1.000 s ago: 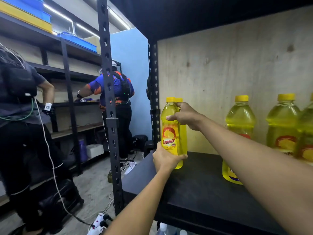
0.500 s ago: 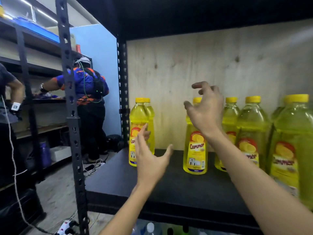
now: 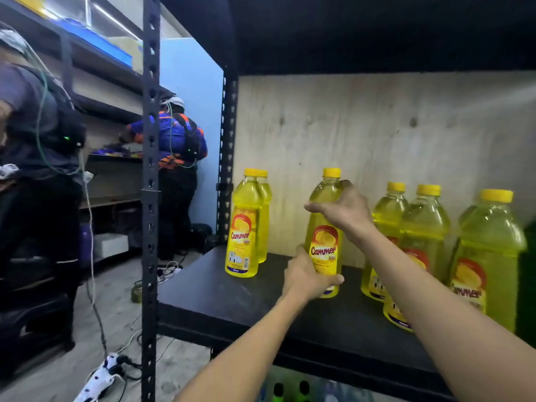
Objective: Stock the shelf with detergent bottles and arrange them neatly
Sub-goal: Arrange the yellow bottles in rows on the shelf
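Note:
A yellow detergent bottle (image 3: 324, 242) with a yellow cap and a red-and-yellow label stands upright in the middle of the black shelf (image 3: 220, 297). My left hand (image 3: 304, 275) grips its base and my right hand (image 3: 343, 211) wraps its upper body. Two more yellow bottles (image 3: 243, 227) stand one behind the other at the shelf's left end, apart from my hands. Several yellow bottles (image 3: 423, 224) are grouped at the right, partly hidden by my right forearm.
A black perforated upright (image 3: 150, 198) stands at the shelf's front left corner. Two people (image 3: 177, 158) work at other racks on the left. Cables and a power strip (image 3: 101, 378) lie on the floor. A plywood panel (image 3: 377, 126) backs the shelf.
Both hands were open and in the air half a second ago. They have now closed on the middle bottle, the left at its base and the right near its top.

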### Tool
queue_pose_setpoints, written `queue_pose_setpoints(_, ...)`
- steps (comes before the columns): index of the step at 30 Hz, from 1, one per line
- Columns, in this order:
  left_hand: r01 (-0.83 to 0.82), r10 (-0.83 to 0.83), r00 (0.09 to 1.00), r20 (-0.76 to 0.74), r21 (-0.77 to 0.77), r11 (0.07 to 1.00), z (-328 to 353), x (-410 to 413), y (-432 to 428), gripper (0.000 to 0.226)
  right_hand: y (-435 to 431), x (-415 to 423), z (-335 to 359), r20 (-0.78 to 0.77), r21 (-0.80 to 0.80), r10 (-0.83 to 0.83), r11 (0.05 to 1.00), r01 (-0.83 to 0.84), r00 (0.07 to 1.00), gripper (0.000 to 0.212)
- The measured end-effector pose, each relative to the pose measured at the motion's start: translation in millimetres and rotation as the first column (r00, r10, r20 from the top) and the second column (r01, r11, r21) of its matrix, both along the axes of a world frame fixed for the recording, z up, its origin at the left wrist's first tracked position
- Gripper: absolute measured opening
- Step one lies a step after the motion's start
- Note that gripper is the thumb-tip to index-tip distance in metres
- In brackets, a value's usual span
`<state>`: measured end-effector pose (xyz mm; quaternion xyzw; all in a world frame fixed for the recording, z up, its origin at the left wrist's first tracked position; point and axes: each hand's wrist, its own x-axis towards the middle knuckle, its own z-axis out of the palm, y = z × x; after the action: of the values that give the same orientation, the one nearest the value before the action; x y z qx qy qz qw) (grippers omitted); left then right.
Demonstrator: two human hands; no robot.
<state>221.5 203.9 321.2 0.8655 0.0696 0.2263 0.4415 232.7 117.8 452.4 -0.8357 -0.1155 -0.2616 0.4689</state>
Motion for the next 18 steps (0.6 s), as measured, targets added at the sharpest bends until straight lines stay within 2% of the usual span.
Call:
queue_pose_setpoints(5,-0.025,0.023,0.998,0.052,0.034,0.999,4.2,-68.2,81.8,0.083,52.1,-41.4,8.5,0.079,-0.007,0.148,0.989,-0.148,0.986,0.075)
queue_pose_setpoints(9,-0.082,0.080,0.996,0.047,0.053,0.995,4.5,-102.6,139.8,0.080,109.6,-64.9,3.3,0.073,-0.041,0.232,0.972,-0.230,0.970,0.072)
queue_pose_setpoints(12,-0.102,0.100,0.994,0.053,0.022,0.995,2.1,-109.2,164.7,0.081,140.8,-68.6,0.0,0.070,-0.060,0.235,0.971,-0.232,0.969,0.073)
queue_pose_setpoints(18,-0.036,0.037,0.999,0.017,-0.022,0.999,-2.2,-106.5,182.4,0.085,167.3,-68.1,-5.3,0.089,-0.062,0.196,0.980,-0.191,0.976,0.076)
